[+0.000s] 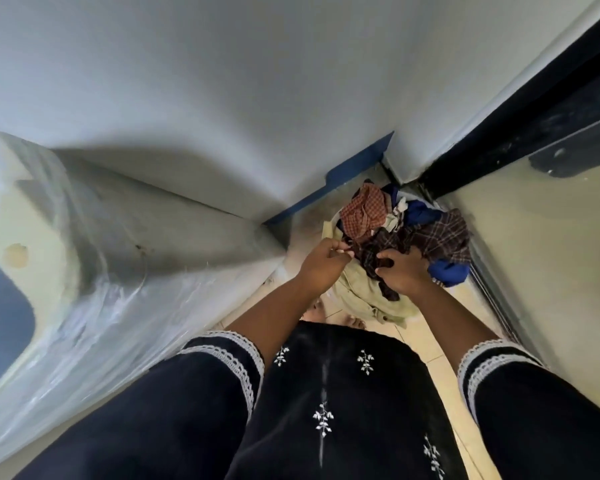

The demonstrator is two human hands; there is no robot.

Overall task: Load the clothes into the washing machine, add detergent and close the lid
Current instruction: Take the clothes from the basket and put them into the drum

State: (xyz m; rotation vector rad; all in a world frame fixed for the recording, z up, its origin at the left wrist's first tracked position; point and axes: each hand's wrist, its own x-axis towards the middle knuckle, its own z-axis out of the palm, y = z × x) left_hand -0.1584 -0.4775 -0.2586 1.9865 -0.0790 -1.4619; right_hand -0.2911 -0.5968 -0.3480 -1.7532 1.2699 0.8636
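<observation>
A heap of clothes lies on the floor in the corner ahead: a red checked cloth [364,209], a dark plaid garment [440,237], blue fabric [447,271] and a pale beige piece [361,296]. My left hand [321,265] pinches a fold of the dark plaid garment at the heap's near left side. My right hand [404,271] grips the same dark plaid fabric with curled fingers. The washing machine [84,271], white and wrapped in clear plastic, stands at my left; its top with a dark panel [0,306] shows at the left edge.
A white wall [257,98] with a blue skirting strip [347,174] runs behind the heap. At the right stands a pale panel with a black frame [516,140]. The tiled floor [426,344] forms a narrow passage between the machine and that panel.
</observation>
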